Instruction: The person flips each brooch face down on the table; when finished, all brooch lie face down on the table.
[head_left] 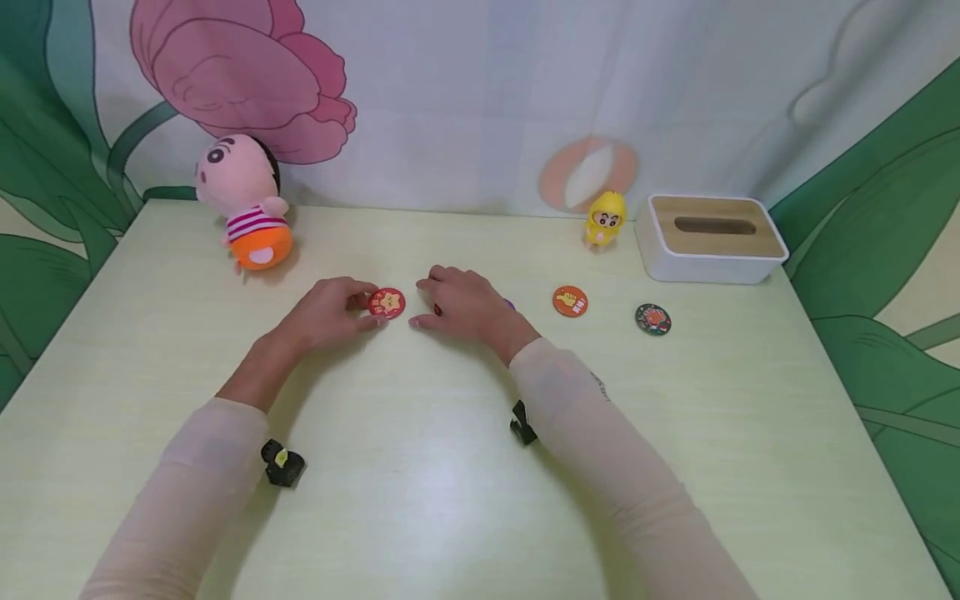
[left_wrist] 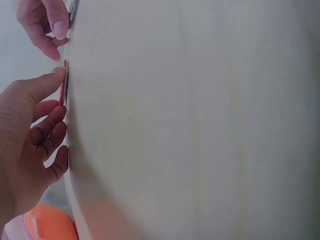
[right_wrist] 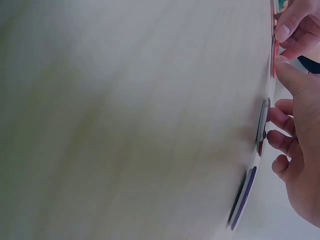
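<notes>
Thumb and fingers of my left hand (head_left: 333, 312) pinch the left edge of a red round badge (head_left: 387, 303) with a yellow figure on it. In the left wrist view this badge (left_wrist: 64, 85) appears edge-on, between the thumb and the fingers. My right hand (head_left: 465, 304) is just to its right, palm down, thumb and forefinger apart and pointing toward it. Another round badge (right_wrist: 262, 127) lies under that hand, its face mostly hidden, with the fingers close by it. Behind the right wrist peeks a purple-edged badge (head_left: 510, 304), seen edge-on in the right wrist view.
Further right on the table (head_left: 420, 500) lie an orange badge (head_left: 570, 302) and a dark badge (head_left: 653, 319). Along the back stand a plush doll (head_left: 251, 208), a small yellow figurine (head_left: 604, 221) and a white tissue box (head_left: 712, 267) with a wooden top.
</notes>
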